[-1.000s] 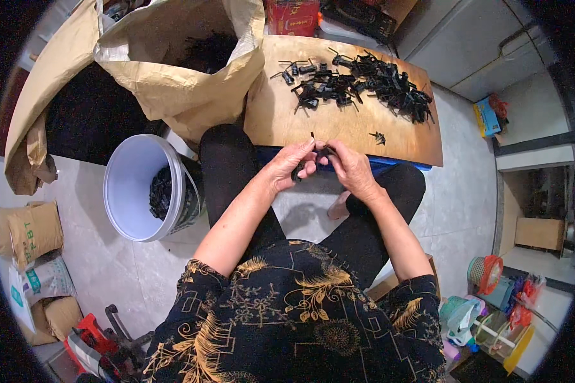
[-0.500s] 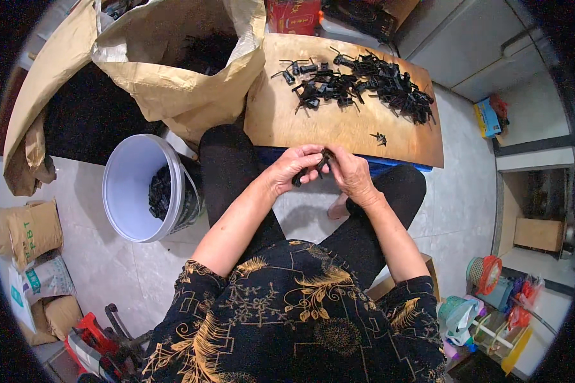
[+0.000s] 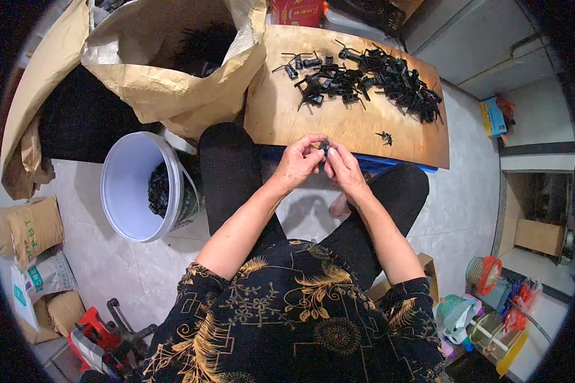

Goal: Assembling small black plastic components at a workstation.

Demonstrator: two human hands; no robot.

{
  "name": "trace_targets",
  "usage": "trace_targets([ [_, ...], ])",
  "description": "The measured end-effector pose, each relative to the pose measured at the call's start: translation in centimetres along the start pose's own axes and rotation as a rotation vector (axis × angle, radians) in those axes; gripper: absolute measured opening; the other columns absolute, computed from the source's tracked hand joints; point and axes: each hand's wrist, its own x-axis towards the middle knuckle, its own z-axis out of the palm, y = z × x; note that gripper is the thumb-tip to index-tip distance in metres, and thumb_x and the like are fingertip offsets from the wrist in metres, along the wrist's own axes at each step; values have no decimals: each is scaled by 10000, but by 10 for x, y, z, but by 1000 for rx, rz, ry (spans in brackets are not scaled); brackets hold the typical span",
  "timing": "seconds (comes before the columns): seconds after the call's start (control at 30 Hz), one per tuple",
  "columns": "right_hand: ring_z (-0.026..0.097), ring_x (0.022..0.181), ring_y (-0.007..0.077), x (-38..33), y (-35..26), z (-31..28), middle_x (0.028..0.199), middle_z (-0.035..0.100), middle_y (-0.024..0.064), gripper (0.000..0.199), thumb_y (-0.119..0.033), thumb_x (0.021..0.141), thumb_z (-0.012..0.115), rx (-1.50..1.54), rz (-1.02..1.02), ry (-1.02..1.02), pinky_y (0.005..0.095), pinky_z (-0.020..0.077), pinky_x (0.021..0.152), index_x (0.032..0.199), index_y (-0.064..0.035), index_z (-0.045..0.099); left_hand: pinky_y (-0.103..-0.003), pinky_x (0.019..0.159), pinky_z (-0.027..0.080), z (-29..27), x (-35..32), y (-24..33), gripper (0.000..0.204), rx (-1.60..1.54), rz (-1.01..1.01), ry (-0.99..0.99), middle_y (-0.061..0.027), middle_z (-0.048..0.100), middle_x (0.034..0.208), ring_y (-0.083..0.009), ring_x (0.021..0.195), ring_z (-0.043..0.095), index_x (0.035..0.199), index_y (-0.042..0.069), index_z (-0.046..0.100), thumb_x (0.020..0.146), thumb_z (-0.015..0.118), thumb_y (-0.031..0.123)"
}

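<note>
Both of my hands meet just in front of the near edge of a wooden board [image 3: 281, 127]. Between their fingertips is a small black plastic part [image 3: 324, 146], mostly covered by the fingers. My left hand [image 3: 298, 161] pinches it from the left, thumb and fingers closed. From the other side my right hand [image 3: 344, 167] grips the same part with bent fingers. On the board lies a heap of black plastic parts with thin prongs [image 3: 396, 83]. One small black piece [image 3: 385, 138] sits apart from the heap, close to my right hand.
A white bucket [image 3: 118, 191] with black pieces inside stands on the floor at the left. Behind it, a large open paper sack [image 3: 172, 96] holds more black parts. Packed bags [image 3: 35, 230] line the far left; baskets [image 3: 484, 276] and a cabinet are at the right.
My hands have drawn together at the fingertips around the black part. The dark piece that showed under my left fingers is no longer visible there. The view has shifted slightly.
</note>
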Motion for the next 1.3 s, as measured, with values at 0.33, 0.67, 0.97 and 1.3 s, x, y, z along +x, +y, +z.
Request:
trace_targets([
  [0.33,391,557,54,14,8,0,667,448,-23,368,-247,921,424,-21,10,46,202,337,481,1193,1,412,-202,513,423,4,8,-9,268,207,48,76,-6,543,716,-59,569,488,1112,38,535,850,509,85],
  [0.67,418,590,61,26,8,2,677,463,-10,267,-192,907,433,-49,52,63,214,360,509,1100,-13,469,-344,668,480,13,10,-13,245,588,323,272,-140,620,856,-289,771,616,1033,57,577,793,527,57],
  [0.97,452,611,89,37,18,-2,696,495,13,288,-217,910,434,-47,-22,75,239,399,553,1106,-9,467,-358,633,480,12,16,-4,293,682,242,256,-156,615,841,-288,707,613,1093,65,485,802,512,43],
  [1.3,409,472,34,20,11,-9,753,548,4,231,-242,878,527,94,-31,16,166,297,409,998,-46,499,-177,425,393,-10,4,5,342,-359,-90,146,-64,570,747,-93,530,529,1180,44,373,859,487,70],
])
